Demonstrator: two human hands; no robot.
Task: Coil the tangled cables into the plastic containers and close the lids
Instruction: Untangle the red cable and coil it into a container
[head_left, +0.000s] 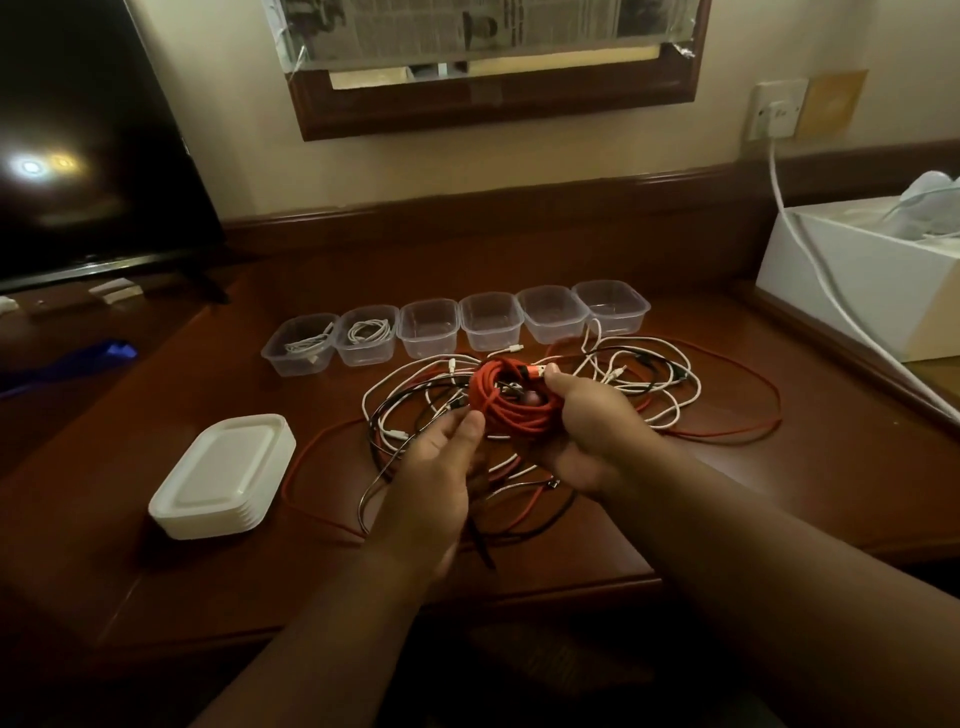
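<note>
A coil of red cable (506, 402) hangs above the desk, gripped by my right hand (592, 431), whose thumb pins the plug end at the coil's top. My left hand (441, 467) touches the coil's left side with thumb and fingertips. Beneath lies a tangle of white, black and red cables (639, 379). Behind it stands a row of several clear plastic containers (491, 322); the two leftmost (301, 345) (366, 335) each hold a coiled white cable, the others look empty. A stack of white lids (223, 475) lies at the front left.
A dark TV screen (88, 156) stands at the left. A white box (872, 275) sits at the right, with a white cord (810, 260) running over it from a wall socket (776, 109). A framed mirror (493, 67) hangs on the wall behind the brown wooden desk (156, 410).
</note>
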